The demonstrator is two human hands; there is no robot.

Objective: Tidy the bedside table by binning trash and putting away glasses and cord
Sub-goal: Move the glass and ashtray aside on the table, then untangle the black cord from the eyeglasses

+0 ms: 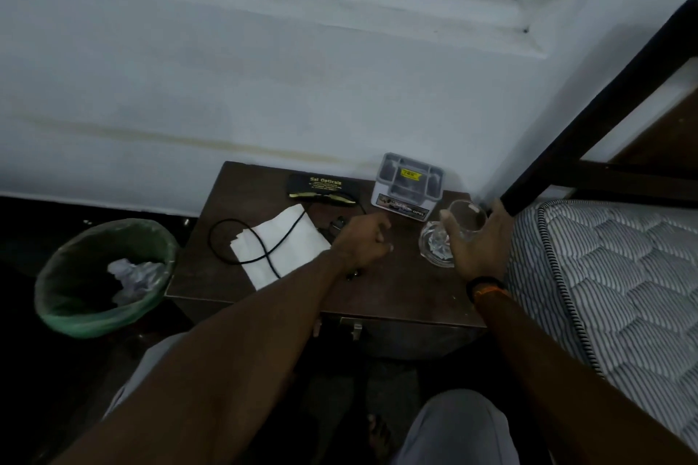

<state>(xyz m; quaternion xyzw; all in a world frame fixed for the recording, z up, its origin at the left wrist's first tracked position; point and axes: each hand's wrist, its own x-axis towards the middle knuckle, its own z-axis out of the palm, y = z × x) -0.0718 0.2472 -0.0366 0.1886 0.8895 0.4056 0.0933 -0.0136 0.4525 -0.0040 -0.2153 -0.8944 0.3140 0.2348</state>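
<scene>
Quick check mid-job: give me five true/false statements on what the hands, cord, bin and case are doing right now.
1. The right hand holds a clear glass. True.
2. The black cord lies across the white tissue. True.
3. The green bin stands on the table. False: it sits on the floor, left of the table.
4. The bin holds nothing. False: crumpled trash lies inside.
5. The left hand grips the glasses case. False: it is curled over the table, nearer than the case and apart from it.
</scene>
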